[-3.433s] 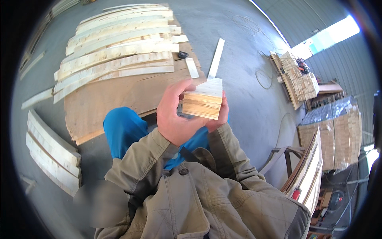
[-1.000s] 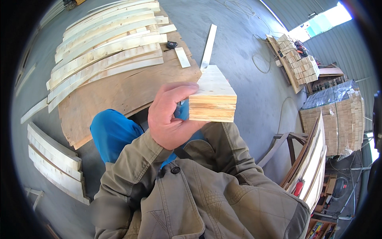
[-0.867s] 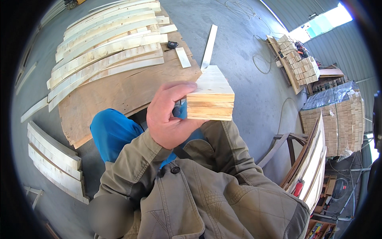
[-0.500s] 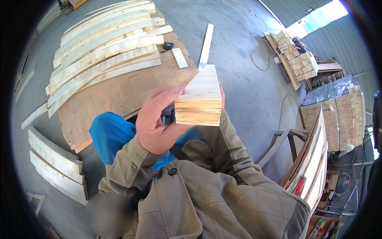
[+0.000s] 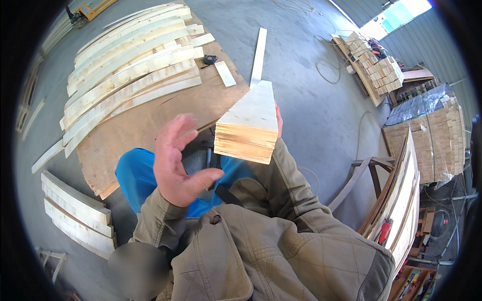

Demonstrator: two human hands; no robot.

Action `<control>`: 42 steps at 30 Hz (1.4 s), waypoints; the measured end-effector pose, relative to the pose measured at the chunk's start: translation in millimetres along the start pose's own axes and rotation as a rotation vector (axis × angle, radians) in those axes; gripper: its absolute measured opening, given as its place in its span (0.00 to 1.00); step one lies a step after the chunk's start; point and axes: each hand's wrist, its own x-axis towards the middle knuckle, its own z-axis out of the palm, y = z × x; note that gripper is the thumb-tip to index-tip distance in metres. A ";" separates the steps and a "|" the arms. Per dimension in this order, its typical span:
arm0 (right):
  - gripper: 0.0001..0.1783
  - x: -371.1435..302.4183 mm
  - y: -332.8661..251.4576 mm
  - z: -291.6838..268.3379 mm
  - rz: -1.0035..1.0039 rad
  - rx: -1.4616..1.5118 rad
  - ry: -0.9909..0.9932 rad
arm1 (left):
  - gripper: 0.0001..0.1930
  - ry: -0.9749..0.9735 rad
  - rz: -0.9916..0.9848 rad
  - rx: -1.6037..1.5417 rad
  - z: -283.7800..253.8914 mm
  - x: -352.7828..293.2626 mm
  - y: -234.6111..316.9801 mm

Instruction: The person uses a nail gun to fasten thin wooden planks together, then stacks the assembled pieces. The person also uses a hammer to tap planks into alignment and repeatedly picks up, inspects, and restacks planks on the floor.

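Note:
A thick stack of thin wooden boards (image 5: 246, 125) points away from me, its layered end facing me. My right hand (image 5: 279, 120) grips the stack from its right side; most of the fingers are hidden behind the wood. To the left of the stack my left hand (image 5: 175, 163) is open, fingers and thumb apart, with nothing in it. A gap separates it from the boards. Beyond the stack's far end, a long narrow wooden strip (image 5: 258, 55) lies on the floor.
Several long pale planks (image 5: 130, 65) lie on a brown plywood sheet (image 5: 125, 135) at the far left, near a black tape measure (image 5: 210, 59) and a short board (image 5: 225, 74). Curved boards (image 5: 78, 213) are stacked at left. Wood bundles (image 5: 427, 135) and leaning panels (image 5: 401, 195) stand at right.
My left hand has let go of the stack's left side and moved away to the left, its fingers spreading. The right hand still holds the stack, whose near end has shifted slightly left.

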 end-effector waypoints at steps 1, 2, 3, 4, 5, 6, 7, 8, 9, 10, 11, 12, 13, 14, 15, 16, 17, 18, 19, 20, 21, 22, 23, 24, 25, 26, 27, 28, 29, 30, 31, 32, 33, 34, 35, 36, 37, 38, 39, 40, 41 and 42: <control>0.33 1.2 0.9 -1.3 0.045 0.158 -0.163 | 0.57 -0.023 0.014 0.002 5.3 1.3 2.1; 0.33 3.2 1.4 -3.3 0.105 0.368 -0.394 | 0.58 -0.049 0.030 -0.005 10.4 2.8 4.7; 0.33 4.0 1.1 -5.9 0.104 0.310 -0.344 | 0.60 -0.086 0.035 0.040 13.0 5.3 7.5; 0.33 4.1 0.8 -8.7 0.116 0.304 -0.362 | 0.61 -0.099 0.056 0.045 18.6 6.2 10.9; 0.33 4.7 0.5 -11.3 0.117 0.285 -0.397 | 0.63 -0.113 0.080 0.050 25.3 6.9 14.2; 0.33 5.7 0.9 -13.3 0.127 0.339 -0.399 | 0.64 -0.128 0.092 0.053 30.7 8.1 17.6; 0.34 7.2 2.1 -14.6 0.127 0.382 -0.418 | 0.66 -0.154 0.107 0.188 32.5 7.0 23.8; 0.34 7.7 3.2 -15.5 0.125 0.418 -0.415 | 0.66 -0.102 0.097 0.132 39.2 6.7 27.2; 0.34 8.6 4.6 -15.9 0.107 0.340 -0.280 | 0.66 -0.053 0.086 0.074 47.2 6.2 29.7; 0.34 8.7 5.8 -16.1 0.089 0.256 -0.122 | 0.66 -0.006 0.073 0.015 53.3 7.1 31.0; 0.34 9.0 7.3 -16.2 0.072 0.169 0.020 | 0.62 0.025 0.073 0.015 56.2 8.5 31.9; 0.33 9.5 8.8 -16.3 0.075 0.155 0.062 | 0.61 0.062 0.057 0.012 56.7 11.4 31.7; 0.33 10.2 10.0 -16.5 0.080 0.138 0.086 | 0.59 0.088 0.054 0.017 56.3 14.6 30.9; 0.33 11.5 11.2 -16.8 0.084 0.122 0.109 | 0.57 0.123 0.048 0.013 56.9 17.0 30.4; 0.32 12.6 12.2 -17.3 0.086 0.140 0.067 | 0.54 0.165 0.003 -0.025 58.5 17.1 31.4; 0.32 13.9 12.8 -17.9 0.080 0.156 0.073 | 0.53 0.166 -0.004 -0.027 59.3 18.2 31.6; 0.32 14.9 13.3 -18.6 0.074 0.166 0.075 | 0.53 0.173 -0.014 -0.028 59.9 18.8 32.2; 0.31 15.7 13.5 -19.2 0.073 0.166 0.075 | 0.53 0.173 -0.019 -0.028 60.3 19.3 33.0; 0.31 16.1 13.6 -19.7 0.073 0.196 0.073 | 0.51 0.168 -0.026 -0.022 60.2 19.1 34.3; 0.31 16.2 13.3 -19.8 0.077 0.215 0.069 | 0.51 0.169 -0.037 -0.027 60.3 19.5 35.0; 0.31 15.8 13.0 -19.6 0.087 0.226 0.079 | 0.51 0.168 -0.046 -0.031 60.5 19.7 35.6; 0.31 15.1 12.8 -18.9 0.082 0.245 0.074 | 0.50 0.175 -0.058 -0.039 60.8 19.7 35.9; 0.31 14.1 12.4 -17.8 0.083 0.255 0.082 | 0.50 0.167 -0.050 -0.056 60.9 20.1 36.0; 0.31 13.2 12.4 -16.1 0.085 0.265 0.089 | 0.51 0.160 -0.042 -0.041 61.6 20.0 36.3; 0.30 12.9 12.3 -14.1 0.089 0.310 0.034 | 0.51 0.159 -0.035 -0.034 62.4 20.0 36.5; 0.30 12.3 12.9 -11.9 0.071 0.303 0.052 | 0.52 0.160 -0.029 -0.028 63.3 20.1 36.8; 0.30 12.2 13.4 -9.7 0.055 0.294 0.070 | 0.52 0.143 -0.014 0.000 64.5 19.9 37.6; 0.30 12.3 13.6 -7.8 0.048 0.305 0.025 | 0.52 0.128 0.003 0.029 65.5 19.9 38.8; 0.30 12.3 13.4 -6.4 0.050 0.269 0.092 | 0.52 0.116 0.011 0.062 66.1 20.0 40.2; 0.30 13.0 13.0 -5.3 0.060 0.252 0.097 | 0.52 0.115 -0.004 0.080 66.3 20.7 41.6; 0.30 13.2 12.8 -4.7 0.068 0.223 0.092 | 0.52 0.117 -0.025 0.101 66.1 21.5 42.8; 0.30 13.0 12.6 -4.6 0.077 0.244 0.102 | 0.52 0.119 -0.044 0.120 65.7 22.1 43.8; 0.29 12.8 12.6 -4.9 0.081 0.253 0.104 | 0.51 0.101 -0.037 0.126 64.0 23.3 44.2; 0.29 12.3 12.7 -5.4 0.088 0.253 0.104 | 0.51 0.085 -0.030 0.131 61.5 23.6 44.4; 0.28 11.5 13.7 -5.9 0.079 0.266 0.106 | 0.50 0.070 -0.024 0.138 57.9 23.2 44.2; 0.27 10.6 15.2 -6.3 0.074 0.271 0.106 | 0.49 0.068 -0.032 0.137 53.0 21.6 43.5; 0.27 9.8 17.3 -6.3 0.069 0.266 0.113 | 0.49 0.067 -0.041 0.136 45.9 19.2 42.6; 0.29 9.5 20.1 -5.9 0.040 0.228 0.130 | 0.48 0.076 -0.072 0.132 37.3 15.6 40.8; 0.31 9.1 23.8 -5.1 0.011 0.180 0.155 | 0.49 0.071 -0.085 0.125 27.1 10.9 38.4; 0.33 8.7 27.6 -3.9 -0.017 0.135 0.189 | 0.49 0.083 -0.124 0.129 16.1 3.9 36.2; 0.30 7.8 30.6 -2.9 -0.017 0.144 0.171 | 0.50 0.105 -0.181 0.128 4.5 -4.5 33.8; 0.27 6.7 33.4 -1.5 -0.017 0.155 0.162 | 0.51 0.126 -0.238 0.126 -8.0 -13.3 30.9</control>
